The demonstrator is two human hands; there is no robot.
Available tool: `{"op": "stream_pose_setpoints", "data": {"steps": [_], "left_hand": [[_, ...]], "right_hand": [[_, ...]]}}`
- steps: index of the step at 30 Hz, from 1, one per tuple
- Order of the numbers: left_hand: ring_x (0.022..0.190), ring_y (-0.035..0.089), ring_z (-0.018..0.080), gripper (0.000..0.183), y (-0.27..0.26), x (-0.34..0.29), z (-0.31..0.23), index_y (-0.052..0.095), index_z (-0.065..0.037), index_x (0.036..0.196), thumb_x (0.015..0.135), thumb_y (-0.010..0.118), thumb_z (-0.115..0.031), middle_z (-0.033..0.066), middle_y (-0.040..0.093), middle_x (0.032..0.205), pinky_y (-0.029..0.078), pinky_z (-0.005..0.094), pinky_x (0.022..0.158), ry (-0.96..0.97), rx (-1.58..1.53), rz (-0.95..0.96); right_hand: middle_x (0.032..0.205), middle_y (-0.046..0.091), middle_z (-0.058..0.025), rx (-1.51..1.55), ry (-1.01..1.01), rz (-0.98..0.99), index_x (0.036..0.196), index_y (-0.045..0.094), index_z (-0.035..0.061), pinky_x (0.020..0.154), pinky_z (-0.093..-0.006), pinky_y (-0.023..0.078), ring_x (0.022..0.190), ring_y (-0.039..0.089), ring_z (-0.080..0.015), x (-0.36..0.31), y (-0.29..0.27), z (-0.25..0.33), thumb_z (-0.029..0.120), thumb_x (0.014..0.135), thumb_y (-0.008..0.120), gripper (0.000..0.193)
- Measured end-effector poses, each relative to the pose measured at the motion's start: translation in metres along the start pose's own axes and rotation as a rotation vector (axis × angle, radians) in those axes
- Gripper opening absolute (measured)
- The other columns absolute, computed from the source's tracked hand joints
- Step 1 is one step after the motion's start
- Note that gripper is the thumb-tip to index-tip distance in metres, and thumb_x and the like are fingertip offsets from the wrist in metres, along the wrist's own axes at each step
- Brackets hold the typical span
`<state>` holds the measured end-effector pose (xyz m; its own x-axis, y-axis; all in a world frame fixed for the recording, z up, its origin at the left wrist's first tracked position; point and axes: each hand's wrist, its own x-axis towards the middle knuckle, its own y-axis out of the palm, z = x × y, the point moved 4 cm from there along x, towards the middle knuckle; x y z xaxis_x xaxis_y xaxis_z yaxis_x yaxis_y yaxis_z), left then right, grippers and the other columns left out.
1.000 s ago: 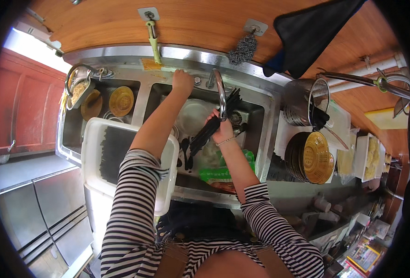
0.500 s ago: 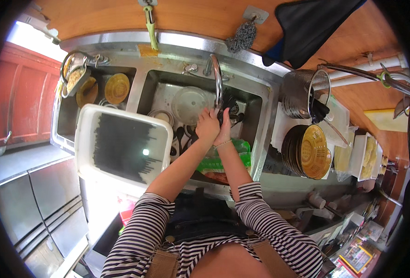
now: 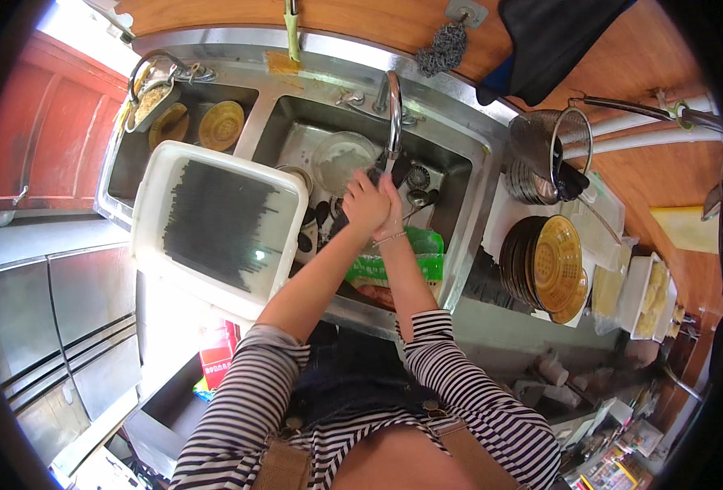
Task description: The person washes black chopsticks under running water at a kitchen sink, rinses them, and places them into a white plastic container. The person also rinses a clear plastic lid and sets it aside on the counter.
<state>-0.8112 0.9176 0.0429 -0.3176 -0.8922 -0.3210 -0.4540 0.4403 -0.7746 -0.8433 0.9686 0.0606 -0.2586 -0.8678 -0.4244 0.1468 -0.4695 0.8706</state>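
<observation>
Beneath the curved faucet (image 3: 394,114), my left hand (image 3: 365,204) and my right hand (image 3: 392,204) are pressed palm to palm over the middle sink (image 3: 468,175). Dark slender ends show beyond and below the palms; they look like a bundle of black chopsticks (image 3: 399,169), most of it hidden by my fingers. At the left, a white tub (image 3: 142,237) holds water and many black chopsticks (image 3: 214,224). Behind my hands in the sink sits a clear round bowl (image 3: 341,159). Ladles (image 3: 417,198) and a green plastic package (image 3: 423,253) lie around them.
Yellow-brown plates (image 3: 221,125) lie in the left sink. A stack of brown plates (image 3: 557,257) stands on the right counter, with wire strainers (image 3: 541,147) behind it. A metal scrubber (image 3: 443,51) and a dark cloth (image 3: 545,49) hang on the wall.
The view has shifted slightly, so the sinks and tub sit a little differently in the picture. My hands stay together under the faucet, the fingers rubbing slightly.
</observation>
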Motion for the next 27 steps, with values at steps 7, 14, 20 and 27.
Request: {"op": "stream_pose_setpoints", "data": {"steps": [7,14,20,27], "left_hand": [[0.090,0.057,0.0186,0.052,-0.005,0.017,0.026,0.049,0.000,0.119,0.073,0.070,-0.009,0.0102,0.061,0.101,0.048,0.0326,0.076,0.076,-0.608,0.714],[0.087,0.060,0.0236,0.037,-0.023,0.023,0.020,0.053,0.000,0.111,0.077,0.066,-0.006,0.0093,0.060,0.100,0.050,0.0404,0.076,-0.287,-0.855,1.041],[0.086,0.061,0.0224,0.040,-0.023,0.036,0.013,0.053,0.004,0.110,0.073,0.066,-0.001,0.0101,0.061,0.097,0.050,0.0374,0.075,-0.047,-0.348,0.872],[0.085,0.061,0.0231,0.045,-0.037,0.037,0.008,0.052,0.002,0.113,0.071,0.066,0.000,0.0124,0.063,0.095,0.049,0.0361,0.074,-0.043,-0.523,0.932]], "right_hand": [[0.097,0.061,-0.0097,-0.127,0.179,-0.040,0.110,0.055,0.0042,0.081,-0.0371,0.048,0.092,0.059,-0.0231,0.010,-0.043,0.020,0.016,0.085,0.056,0.028],[0.095,0.062,-0.0124,-0.150,0.222,0.055,0.104,0.056,-0.0028,0.080,-0.0375,0.051,0.086,0.062,-0.0238,-0.008,-0.049,0.039,0.011,0.083,0.058,0.025],[0.099,0.062,-0.0110,-0.113,0.210,-0.009,0.104,0.057,0.0001,0.077,-0.0368,0.052,0.086,0.062,-0.0235,0.002,-0.039,0.026,0.014,0.084,0.058,0.024],[0.100,0.061,-0.0116,-0.144,0.203,0.066,0.109,0.055,0.0000,0.076,-0.0378,0.052,0.087,0.062,-0.0249,0.010,-0.038,0.034,0.016,0.085,0.056,0.028]]}}
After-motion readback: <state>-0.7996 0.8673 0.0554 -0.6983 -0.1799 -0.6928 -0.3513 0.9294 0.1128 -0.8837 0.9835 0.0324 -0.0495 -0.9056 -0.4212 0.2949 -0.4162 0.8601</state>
